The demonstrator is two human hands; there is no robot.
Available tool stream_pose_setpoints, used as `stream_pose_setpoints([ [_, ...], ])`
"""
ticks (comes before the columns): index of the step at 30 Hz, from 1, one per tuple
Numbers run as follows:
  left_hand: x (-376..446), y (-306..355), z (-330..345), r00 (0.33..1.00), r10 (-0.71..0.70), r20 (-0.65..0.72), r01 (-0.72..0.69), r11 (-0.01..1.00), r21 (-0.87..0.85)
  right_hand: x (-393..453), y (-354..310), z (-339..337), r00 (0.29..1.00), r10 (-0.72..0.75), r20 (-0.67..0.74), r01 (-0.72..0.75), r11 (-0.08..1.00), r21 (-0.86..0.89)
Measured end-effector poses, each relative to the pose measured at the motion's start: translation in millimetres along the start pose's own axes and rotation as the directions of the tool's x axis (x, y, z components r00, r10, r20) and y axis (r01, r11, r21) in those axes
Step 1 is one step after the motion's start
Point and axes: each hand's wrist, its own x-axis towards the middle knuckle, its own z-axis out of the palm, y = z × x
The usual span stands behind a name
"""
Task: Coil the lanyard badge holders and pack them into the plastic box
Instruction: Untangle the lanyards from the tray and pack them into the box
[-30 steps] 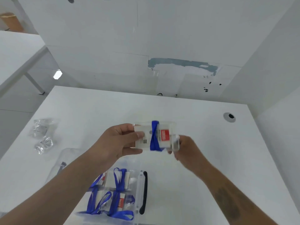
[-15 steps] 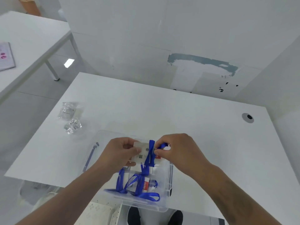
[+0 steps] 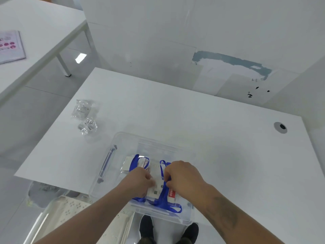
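Note:
A clear plastic box [image 3: 123, 143] sits at the near edge of the white table [image 3: 193, 124], overhanging it slightly. Inside lie several badge holders wrapped in blue lanyards; one [image 3: 139, 163] shows at the box's far left. My left hand [image 3: 140, 182] and my right hand [image 3: 182, 176] are both down in the box, each pinching an end of a clear badge holder [image 3: 158, 190] that has a blue lanyard coiled round it and a red label. My fingertips are partly hidden behind the holder and strap.
The box lid [image 3: 107, 162] with a blue-grey latch lies under the box's left side. Two crumpled clear wrappers [image 3: 84, 117] sit at the table's left. A cable grommet [image 3: 280, 127] is at the far right. A perforated white bin [image 3: 73, 213] stands below the table edge.
Both hands have brought the coiled badge holder down from above the table into the box. The view has tilted downward, showing more of the box and floor.

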Motion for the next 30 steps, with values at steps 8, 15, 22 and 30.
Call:
stream_pose_setpoints([
  [8, 17, 7, 23, 0.993, 0.066, -0.096, 0.001, 0.820, 0.573, 21, -13, 27, 0.997, 0.045, 0.059, -0.034, 0.983, -0.181],
  [15, 19, 5, 23, 0.996, 0.068, -0.049, -0.016, 0.729, 0.685, 20, -18, 37, 0.998, 0.045, 0.052, -0.030, 0.964, -0.265],
  [22, 4, 13, 5, 0.977, 0.185, -0.103, -0.085, 0.788, 0.610, 2, -19, 16, 1.000, 0.005, 0.001, -0.005, 0.935, -0.354],
  [30, -52, 9, -4, 0.849, 0.367, -0.380, -0.251, 0.913, 0.321, -49, 2, -1, 0.912, -0.090, -0.399, 0.060, 0.994, -0.087],
])
